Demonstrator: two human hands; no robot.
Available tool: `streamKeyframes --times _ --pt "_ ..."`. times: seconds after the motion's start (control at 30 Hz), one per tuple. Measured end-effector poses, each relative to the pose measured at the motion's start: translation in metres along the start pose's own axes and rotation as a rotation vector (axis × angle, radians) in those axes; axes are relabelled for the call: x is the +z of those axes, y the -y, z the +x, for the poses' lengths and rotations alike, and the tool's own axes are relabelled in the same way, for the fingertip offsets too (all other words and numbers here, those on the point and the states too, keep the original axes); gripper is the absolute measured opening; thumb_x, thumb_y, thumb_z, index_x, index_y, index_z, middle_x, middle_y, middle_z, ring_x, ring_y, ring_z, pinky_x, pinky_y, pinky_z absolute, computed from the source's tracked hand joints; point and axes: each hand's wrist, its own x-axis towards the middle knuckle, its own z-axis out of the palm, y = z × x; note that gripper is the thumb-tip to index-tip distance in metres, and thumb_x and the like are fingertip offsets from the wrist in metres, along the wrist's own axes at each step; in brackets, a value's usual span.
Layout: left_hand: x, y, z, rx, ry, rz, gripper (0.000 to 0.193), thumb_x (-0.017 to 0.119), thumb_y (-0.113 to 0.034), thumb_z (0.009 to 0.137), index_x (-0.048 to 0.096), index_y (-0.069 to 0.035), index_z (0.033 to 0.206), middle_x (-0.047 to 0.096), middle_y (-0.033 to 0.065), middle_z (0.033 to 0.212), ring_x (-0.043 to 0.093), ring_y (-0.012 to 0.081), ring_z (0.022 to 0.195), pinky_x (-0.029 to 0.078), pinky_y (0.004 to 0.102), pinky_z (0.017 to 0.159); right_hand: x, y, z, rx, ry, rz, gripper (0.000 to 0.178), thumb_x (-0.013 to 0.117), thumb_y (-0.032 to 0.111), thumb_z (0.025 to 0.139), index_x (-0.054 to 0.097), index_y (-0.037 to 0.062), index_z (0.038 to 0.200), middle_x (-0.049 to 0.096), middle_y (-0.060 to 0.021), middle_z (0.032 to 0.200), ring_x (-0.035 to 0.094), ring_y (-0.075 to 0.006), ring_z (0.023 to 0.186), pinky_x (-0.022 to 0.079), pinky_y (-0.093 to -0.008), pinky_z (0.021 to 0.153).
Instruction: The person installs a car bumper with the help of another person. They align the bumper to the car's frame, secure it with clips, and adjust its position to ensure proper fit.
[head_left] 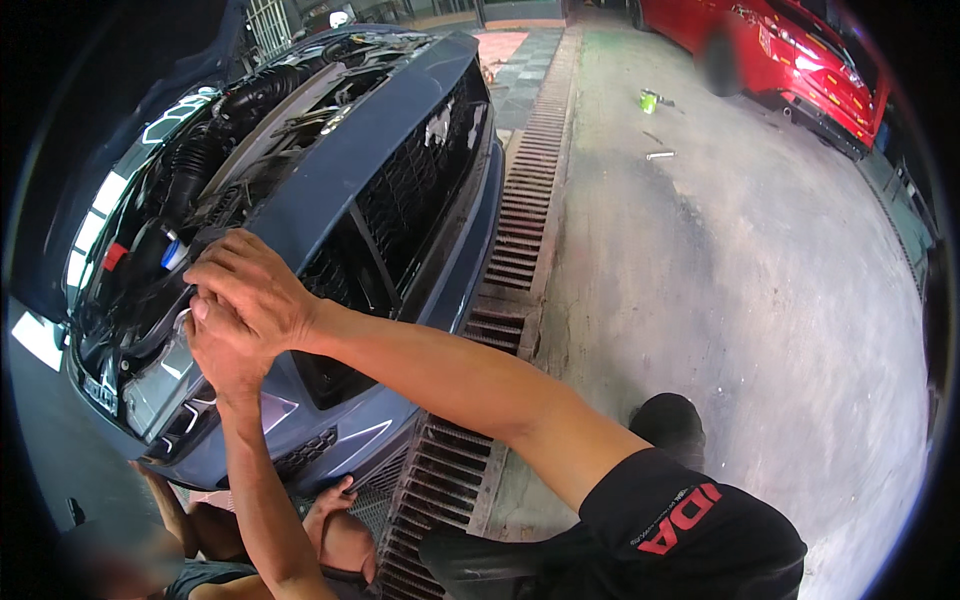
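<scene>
Both hands meet over the front edge of a grey-blue car (330,150) with its engine bay exposed. My right hand (262,285) reaches across from the right, its fingers curled and closed. Just below and pressed against it is my left hand (222,350), closed too. Whatever lies between the fingers is hidden. Beyond the hands, inside the bay, are a blue-and-white cap (174,254) and a red part (114,257). A headlight (165,395) sits below and left of my left hand. Ribbed black hose (190,165) runs further back.
Another person crouches at lower left by the bumper, a hand (335,497) near its lower edge. A slotted drain grate (525,215) runs beside the car. On the concrete floor lie a green container (648,101) and a wrench (660,155). A red car (790,60) stands at far right.
</scene>
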Motion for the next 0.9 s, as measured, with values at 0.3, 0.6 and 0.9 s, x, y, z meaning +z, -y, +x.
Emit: streamKeyframes --times 0.3,0.6,0.9 --pt "-0.019 -0.035 0.023 -0.150 0.158 0.127 0.095 0.081 -0.074 0.079 0.064 -0.007 0.144 0.068 0.0165 0.125 0.067 0.0406 0.117 0.052 0.0566 0.100 -0.124 0.024 -0.118 0.330 -0.045 -0.134 0.025 0.068 0.014 0.097 0.074 0.0010 0.117 0.074 -0.0176 0.110 0.068 -0.0388 0.111 0.050 -0.0529 0.104" --pt "-0.013 -0.038 0.019 -0.155 0.195 0.188 0.092 0.081 -0.072 0.082 0.062 -0.008 0.146 0.068 0.0163 0.126 0.065 0.0410 0.122 0.051 0.0556 0.104 -0.200 0.045 -0.340 1.576 0.184 -0.522 0.034 0.062 0.032 0.103 0.076 0.0026 0.111 0.076 -0.0230 0.107 0.072 -0.0440 0.106 0.057 -0.0519 0.091" --pt "-0.020 -0.041 0.036 -0.120 0.157 0.126 0.094 0.083 -0.073 0.081 0.068 0.002 0.137 0.070 0.0223 0.126 0.069 0.0417 0.117 0.054 0.0499 0.103 -0.219 0.052 -0.368 1.339 0.203 -0.500 0.023 0.071 0.020 0.097 0.074 0.0003 0.108 0.075 -0.0213 0.104 0.070 -0.0430 0.101 0.056 -0.0527 0.090"
